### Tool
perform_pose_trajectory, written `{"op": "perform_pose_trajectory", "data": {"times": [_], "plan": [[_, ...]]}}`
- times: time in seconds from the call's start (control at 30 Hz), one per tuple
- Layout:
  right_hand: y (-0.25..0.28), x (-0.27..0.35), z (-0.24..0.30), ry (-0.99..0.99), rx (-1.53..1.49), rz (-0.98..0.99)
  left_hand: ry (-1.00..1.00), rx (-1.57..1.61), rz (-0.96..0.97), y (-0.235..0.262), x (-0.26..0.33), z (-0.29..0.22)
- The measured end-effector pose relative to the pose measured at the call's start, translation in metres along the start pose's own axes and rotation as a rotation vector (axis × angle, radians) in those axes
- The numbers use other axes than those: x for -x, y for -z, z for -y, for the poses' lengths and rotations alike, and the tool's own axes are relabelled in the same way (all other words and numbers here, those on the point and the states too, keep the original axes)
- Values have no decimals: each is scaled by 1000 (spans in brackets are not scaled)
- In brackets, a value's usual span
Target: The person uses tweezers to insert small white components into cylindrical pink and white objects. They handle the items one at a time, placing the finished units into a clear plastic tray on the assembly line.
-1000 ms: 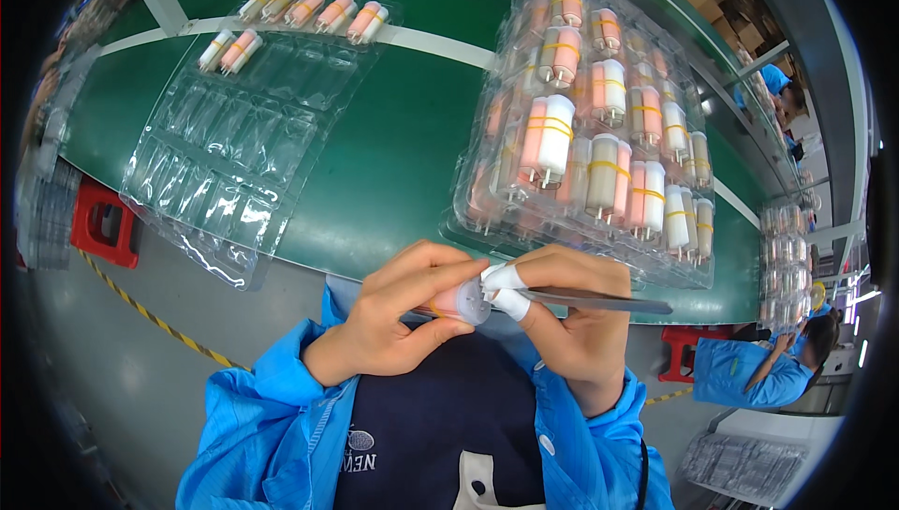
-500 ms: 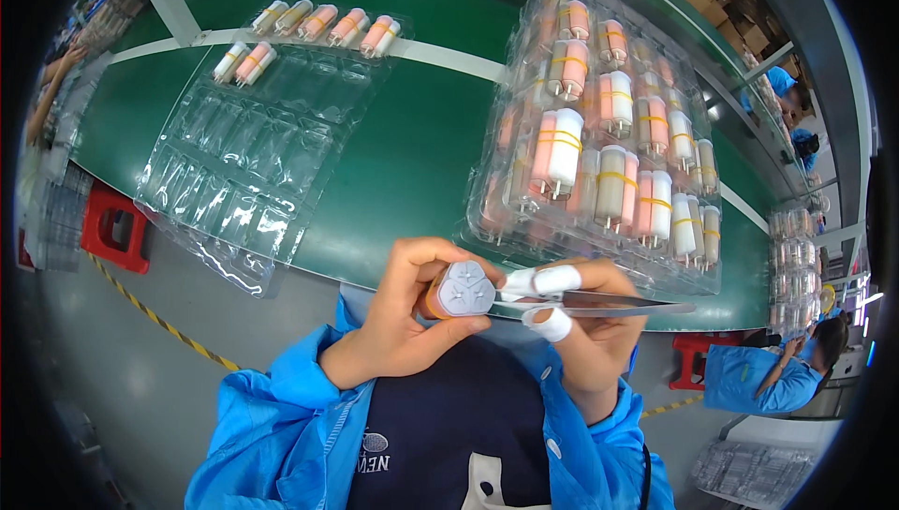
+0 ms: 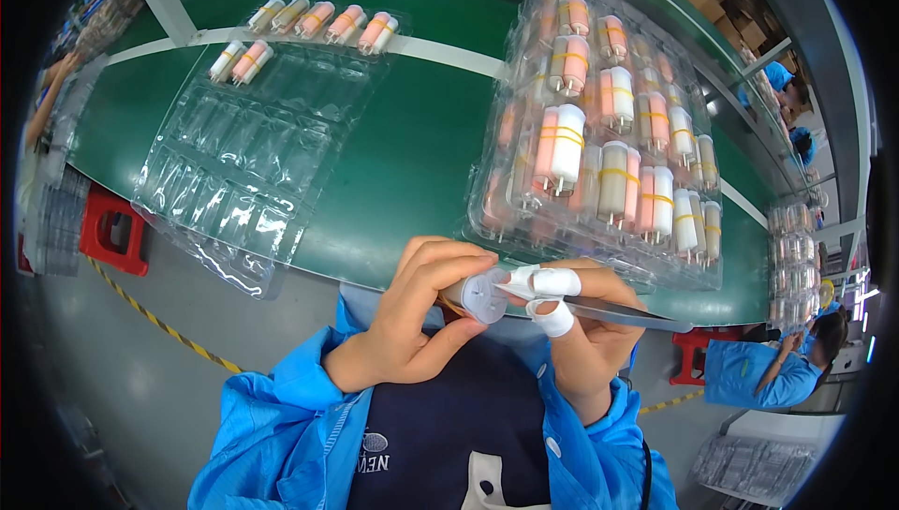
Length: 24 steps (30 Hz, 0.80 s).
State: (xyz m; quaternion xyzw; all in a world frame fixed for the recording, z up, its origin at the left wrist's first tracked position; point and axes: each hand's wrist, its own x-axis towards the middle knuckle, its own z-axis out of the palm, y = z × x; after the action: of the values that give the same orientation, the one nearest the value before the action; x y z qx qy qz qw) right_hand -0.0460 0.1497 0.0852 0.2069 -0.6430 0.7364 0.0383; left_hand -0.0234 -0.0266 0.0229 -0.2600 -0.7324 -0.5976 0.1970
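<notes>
The tweezers (image 3: 626,312) look metal (smooth, too), the trays (image 3: 245,168) glossy plastic.

A: Able to see the whole bundle (image 3: 485,298)?
B: No. Mostly hidden behind left hand (image 3: 407,313). Can't make out tips of tweezers (image 3: 646,316) either, behind right hand (image 3: 595,323).
A: And inside tray stack (image 3: 688,276)?
B: Can't count tubes (image 3: 496,203) deep in, blurred.
A: Edges?
B: Cropped at bottom: both sleeves (image 3: 281,435). Can't read co-worker's arm (image 3: 47,103), far left, too blurred.

Blue jacket (image 3: 281,421), dark top (image 3: 440,416) (white finger wraps (image 3: 557,281))
</notes>
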Motion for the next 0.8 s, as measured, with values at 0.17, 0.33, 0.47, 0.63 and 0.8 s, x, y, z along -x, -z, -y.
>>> {"op": "perform_pose_trajectory", "data": {"times": [0.17,0.33,0.47,0.63,0.8], "plan": [[0,-4,2,77,151,103,34,-36,-33,-1,0,-2],[2,-6,-1,78,197,122,43,-46,-60,-3,-1,-1],[2,-7,-3,67,187,117,52,-51,-63,-3,-2,-1],[2,-9,-6,78,213,125,84,-60,-50,-4,-1,-1],[5,-9,-11,107,202,131,55,-92,-48,-2,-2,1]]}}
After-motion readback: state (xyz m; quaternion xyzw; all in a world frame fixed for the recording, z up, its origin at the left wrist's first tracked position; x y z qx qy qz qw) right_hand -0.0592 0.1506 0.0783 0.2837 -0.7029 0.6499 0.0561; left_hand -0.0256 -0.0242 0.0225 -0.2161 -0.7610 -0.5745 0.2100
